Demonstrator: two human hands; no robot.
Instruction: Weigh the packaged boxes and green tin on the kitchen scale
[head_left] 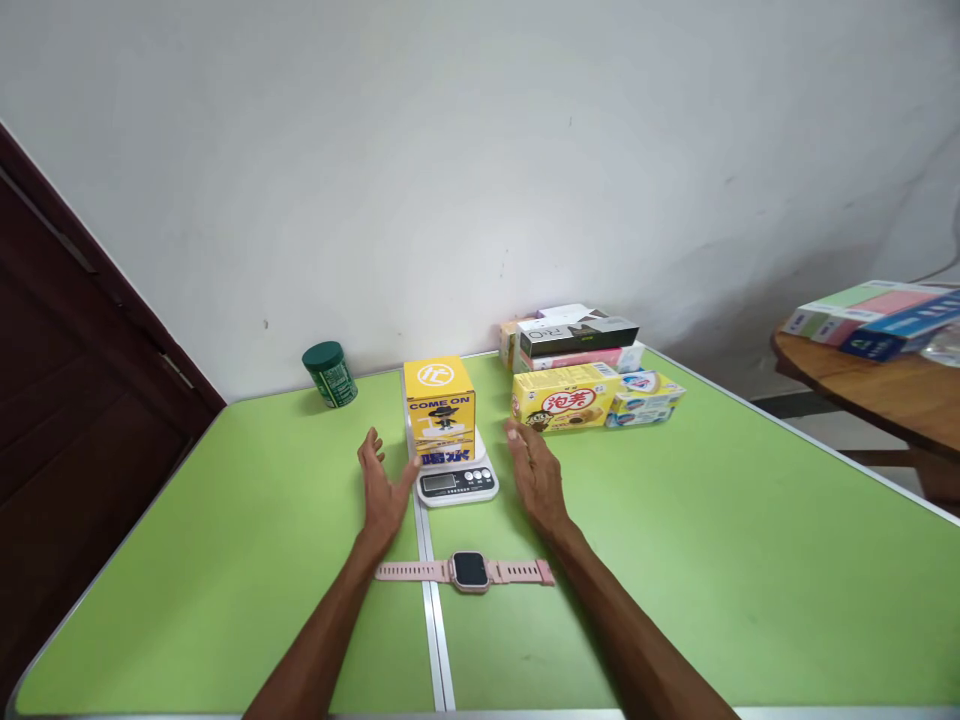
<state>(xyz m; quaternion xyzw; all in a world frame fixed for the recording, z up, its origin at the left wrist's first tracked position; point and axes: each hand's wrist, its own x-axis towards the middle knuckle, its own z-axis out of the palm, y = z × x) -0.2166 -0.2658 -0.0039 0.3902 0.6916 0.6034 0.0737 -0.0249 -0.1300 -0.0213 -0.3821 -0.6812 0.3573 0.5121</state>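
Note:
A yellow box [444,415] printed "COME ON" stands upright on a white kitchen scale [457,486] with a dark display and several round buttons. To the left of the box is my left hand [385,487], its fingers apart and its thumb close to the box's lower corner; whether they touch I cannot tell. My right hand [537,474] is on the other side of the scale, apart from the box, with fingers stretched out and nothing held. Between my forearms a pink-strapped smartwatch [470,571] lies flat, strap spread out sideways.
A green canister [331,375] stands at the back left of the green table [247,540]. Toward the back right are a yellow snack box [562,398], small stacked boxes [643,400] and a dark flat box [578,336]. Farther right, a wooden table [862,375] bears colourful cartons [874,312].

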